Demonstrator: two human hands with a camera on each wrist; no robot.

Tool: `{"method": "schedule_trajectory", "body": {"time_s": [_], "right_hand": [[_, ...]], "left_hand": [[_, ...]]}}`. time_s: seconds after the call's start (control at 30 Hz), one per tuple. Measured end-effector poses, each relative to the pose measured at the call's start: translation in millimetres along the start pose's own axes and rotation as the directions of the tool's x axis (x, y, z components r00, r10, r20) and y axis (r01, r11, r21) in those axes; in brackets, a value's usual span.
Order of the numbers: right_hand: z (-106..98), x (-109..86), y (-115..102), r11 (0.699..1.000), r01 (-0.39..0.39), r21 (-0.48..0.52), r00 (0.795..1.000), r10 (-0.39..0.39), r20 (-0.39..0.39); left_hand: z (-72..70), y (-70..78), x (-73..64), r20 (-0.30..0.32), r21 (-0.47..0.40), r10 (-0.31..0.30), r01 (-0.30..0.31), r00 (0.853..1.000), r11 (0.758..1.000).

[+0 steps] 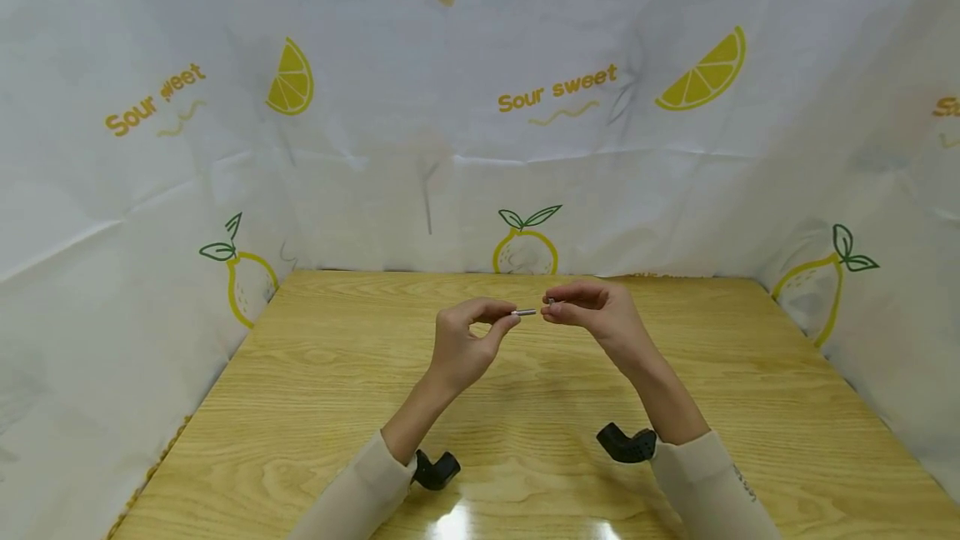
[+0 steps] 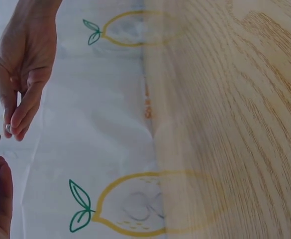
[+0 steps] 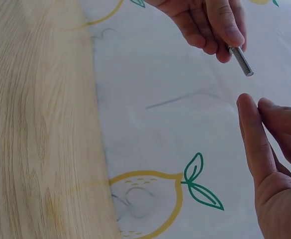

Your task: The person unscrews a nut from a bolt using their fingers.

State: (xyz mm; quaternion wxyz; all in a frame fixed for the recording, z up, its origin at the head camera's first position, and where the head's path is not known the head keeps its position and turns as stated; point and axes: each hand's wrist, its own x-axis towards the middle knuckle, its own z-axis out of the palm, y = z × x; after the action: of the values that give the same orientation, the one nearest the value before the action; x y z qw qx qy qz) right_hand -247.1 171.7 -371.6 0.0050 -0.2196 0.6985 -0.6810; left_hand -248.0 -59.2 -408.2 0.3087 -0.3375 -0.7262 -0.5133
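Note:
My left hand [image 1: 467, 344] pinches a silver bolt [image 1: 527, 312] between thumb and fingers, and its threaded end [image 3: 242, 61] points toward the other hand. Facing it, my right hand [image 1: 600, 317] pinches a small silver nut [image 1: 551, 301] at its fingertips. In the left wrist view the nut [image 2: 8, 128] shows only partly between the fingers; in the right wrist view the fingers hide it. A small gap separates bolt and nut. Both hands are raised above the wooden table [image 1: 337, 373].
A white cloth [image 1: 360, 215] printed with lemons and lettering hangs behind the table and along its sides. Black curved wrist mounts [image 1: 437, 471] stick out by both sleeves. Light reflects off the table's near edge.

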Motion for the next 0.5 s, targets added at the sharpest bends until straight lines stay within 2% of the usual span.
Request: {"method": "schedule_trajectory", "body": {"time_s": [0.27,0.37,0.5], "right_hand": [[0.9,2.2,-0.2,1.0,-0.01,-0.023,0.999,0.01,-0.033],[0.3,2.0,0.5,0.999,-0.003,-0.034,0.999,0.002,-0.046],[-0.4,1.9,2.0,1.0,-0.009,-0.014,0.999,0.008,-0.046]], "left_hand": [[-1.6,-0.3,2.0,-0.003,-0.031,-0.029,0.028,1.0,0.999],[-2.2,0.1,2.7,0.018,-0.036,-0.087,0.088,0.996,0.995],[-3.6,-2.5,0.6,0.057,-0.031,-0.186,0.188,0.981,0.982]]}}
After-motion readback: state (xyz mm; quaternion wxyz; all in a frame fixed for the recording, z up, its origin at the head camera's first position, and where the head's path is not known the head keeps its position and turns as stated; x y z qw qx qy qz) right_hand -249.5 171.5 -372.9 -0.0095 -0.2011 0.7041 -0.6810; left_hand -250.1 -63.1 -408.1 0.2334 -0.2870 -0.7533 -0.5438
